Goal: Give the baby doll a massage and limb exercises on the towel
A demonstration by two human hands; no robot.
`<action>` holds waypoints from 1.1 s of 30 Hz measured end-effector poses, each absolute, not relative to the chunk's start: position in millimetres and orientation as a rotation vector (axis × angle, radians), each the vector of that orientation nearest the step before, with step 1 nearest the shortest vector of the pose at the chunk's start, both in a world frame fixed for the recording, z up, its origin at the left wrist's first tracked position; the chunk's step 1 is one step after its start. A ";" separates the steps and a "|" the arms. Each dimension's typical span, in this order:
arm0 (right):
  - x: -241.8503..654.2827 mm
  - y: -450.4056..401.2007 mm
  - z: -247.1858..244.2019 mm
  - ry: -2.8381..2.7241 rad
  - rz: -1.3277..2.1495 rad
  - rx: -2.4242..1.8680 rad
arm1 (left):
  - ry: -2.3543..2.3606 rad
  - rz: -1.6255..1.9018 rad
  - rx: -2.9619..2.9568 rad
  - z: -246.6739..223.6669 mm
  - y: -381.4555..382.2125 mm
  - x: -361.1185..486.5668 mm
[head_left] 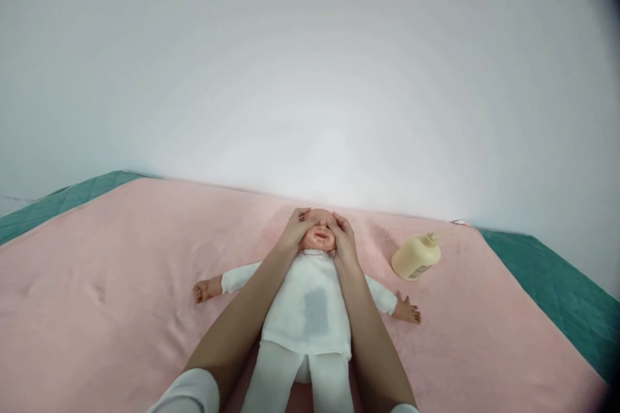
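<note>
A baby doll (310, 277) lies on its back in white clothes, arms spread, with a grey patch on the front of its shirt. My left hand (294, 230) is wrapped round one side of the doll's head (318, 240), its thumb lying across the eye area. On the other side my right hand (343, 235) holds the head the same way, thumb near the other eye. Both eyes are hidden beneath my thumbs; the nose and mouth show between my hands. My forearms run along either side of the doll's body.
A pale yellow pump bottle (415, 258) stands to the right, beyond the doll's outstretched arm. Under everything is a pink blanket (121, 284), with a green quilted mat (547, 290) showing at both sides. A white wall (310, 77) rises just behind the doll's head.
</note>
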State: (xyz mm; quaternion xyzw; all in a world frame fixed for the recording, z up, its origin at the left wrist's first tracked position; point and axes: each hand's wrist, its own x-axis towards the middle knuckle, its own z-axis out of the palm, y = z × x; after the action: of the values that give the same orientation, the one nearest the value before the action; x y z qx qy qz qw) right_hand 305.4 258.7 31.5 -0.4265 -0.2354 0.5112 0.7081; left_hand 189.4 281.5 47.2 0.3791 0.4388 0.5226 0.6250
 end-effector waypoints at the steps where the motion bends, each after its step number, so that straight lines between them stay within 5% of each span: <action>1: 305.4 259.0 31.3 -0.519 1.138 -0.939 | 0.997 1.205 0.854 47.0 281.4 189.5; 33: 311.6 261.6 35.3 -0.303 1.319 -0.826 | 0.844 1.130 0.689 53.5 284.8 178.4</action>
State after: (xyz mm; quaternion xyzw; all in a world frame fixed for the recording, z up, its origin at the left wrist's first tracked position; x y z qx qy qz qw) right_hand 311.6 261.6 35.3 -0.3712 -0.1363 0.5925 0.7019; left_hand 178.4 284.8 53.5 0.3101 0.3800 0.5089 0.7074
